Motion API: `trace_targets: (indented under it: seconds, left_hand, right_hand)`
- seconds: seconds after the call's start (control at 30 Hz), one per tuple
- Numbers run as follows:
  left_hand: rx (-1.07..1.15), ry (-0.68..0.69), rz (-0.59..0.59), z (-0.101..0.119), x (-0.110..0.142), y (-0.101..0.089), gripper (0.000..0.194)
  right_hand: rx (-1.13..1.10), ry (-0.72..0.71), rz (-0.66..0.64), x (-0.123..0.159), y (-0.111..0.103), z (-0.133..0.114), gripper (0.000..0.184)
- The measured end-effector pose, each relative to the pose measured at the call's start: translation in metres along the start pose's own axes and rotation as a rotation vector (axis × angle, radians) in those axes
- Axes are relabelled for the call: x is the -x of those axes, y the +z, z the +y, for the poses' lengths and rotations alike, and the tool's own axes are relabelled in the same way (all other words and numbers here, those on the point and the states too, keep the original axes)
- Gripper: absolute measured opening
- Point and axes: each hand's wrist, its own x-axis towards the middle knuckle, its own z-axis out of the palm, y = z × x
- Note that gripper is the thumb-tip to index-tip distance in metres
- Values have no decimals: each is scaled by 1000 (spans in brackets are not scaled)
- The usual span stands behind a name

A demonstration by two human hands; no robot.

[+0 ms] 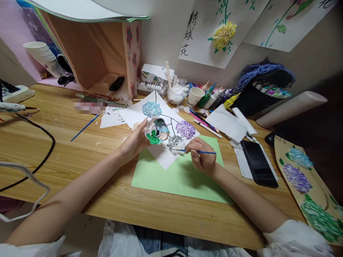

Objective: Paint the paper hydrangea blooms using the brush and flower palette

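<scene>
My left hand [139, 138] grips the edge of a round paint palette [157, 131], whose wells hold green, dark, pale blue and pinkish paint. Between the fingers of my right hand [201, 155] is a thin blue paintbrush [205, 152], its tip at the grey and white flower cluster [176, 143]. That cluster is on a white sheet of paper [164, 162], turned cornerwise, along with a light blue cluster [151, 108], a purple one [185, 129] and dark painted stems. Beneath the sheet lies a light green sheet [150, 175]. The palette covers part of the white paper.
A second blue brush [85, 127] lies at left, near a black cable [50, 139]. Behind the paper stand a paper cup [195, 96] and paint bottles [209, 95]. A phone [258, 163] and a finished-looking flower painting [302, 178] are at right. An open box [131, 57] stands at back left.
</scene>
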Motion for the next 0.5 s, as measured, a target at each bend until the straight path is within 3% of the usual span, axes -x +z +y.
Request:
trace_targets:
  seconds: [0.5]
  left_hand:
    - [-7, -7, 5, -1, -1, -1, 61]
  right_hand:
    - [-21, 20, 13, 0, 2, 0, 15]
